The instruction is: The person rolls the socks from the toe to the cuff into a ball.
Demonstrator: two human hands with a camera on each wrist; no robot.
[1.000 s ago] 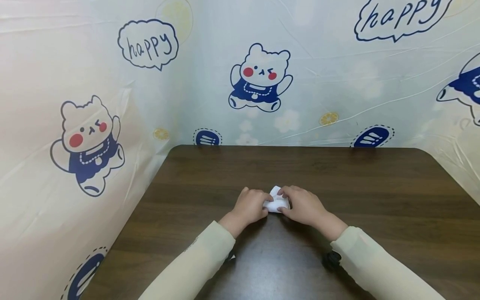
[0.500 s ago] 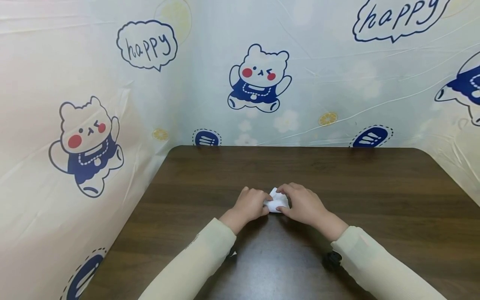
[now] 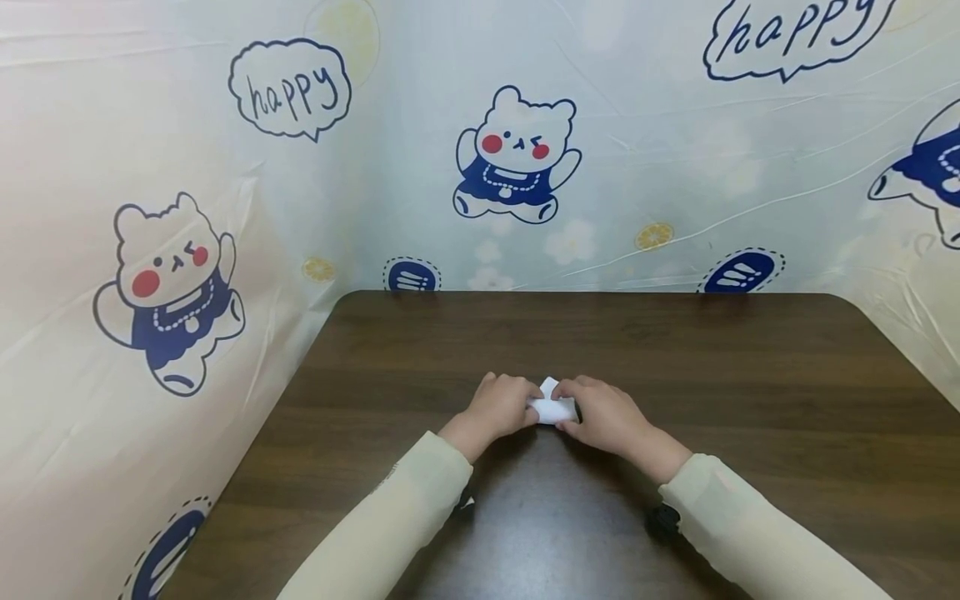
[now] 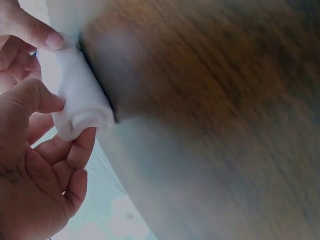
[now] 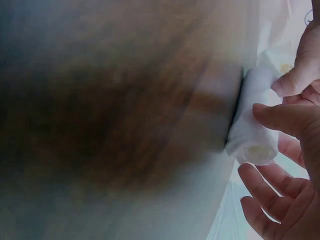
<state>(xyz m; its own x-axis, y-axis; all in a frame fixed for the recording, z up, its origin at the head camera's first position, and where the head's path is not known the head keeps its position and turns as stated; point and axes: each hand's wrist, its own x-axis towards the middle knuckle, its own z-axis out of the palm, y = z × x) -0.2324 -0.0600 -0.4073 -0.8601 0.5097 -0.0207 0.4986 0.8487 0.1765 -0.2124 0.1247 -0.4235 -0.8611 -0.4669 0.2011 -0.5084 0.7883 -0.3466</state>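
A small white cloth, rolled into a short tube, lies on the brown table between the two hands. At its left end the left hand pinches it with thumb and curled fingers. The right hand holds the right end in the same manner. A pale pointed flap stands up behind the roll in the head view. From the left wrist, the cloth shows a spiral of layers at its near end. In the right wrist view the roll has a round open end, with the thumb on one side and fingers beneath.
The dark wood-grain table meets a patterned curtain at its back and left edges. Under the right sleeve hangs a black object. A small black and white thing peeks out beside the left sleeve.
The fingers of the right hand have come down and closer over the cloth. The cloth looks flatter and more tightly rolled, with its flap lower. The left hand has hardly moved.
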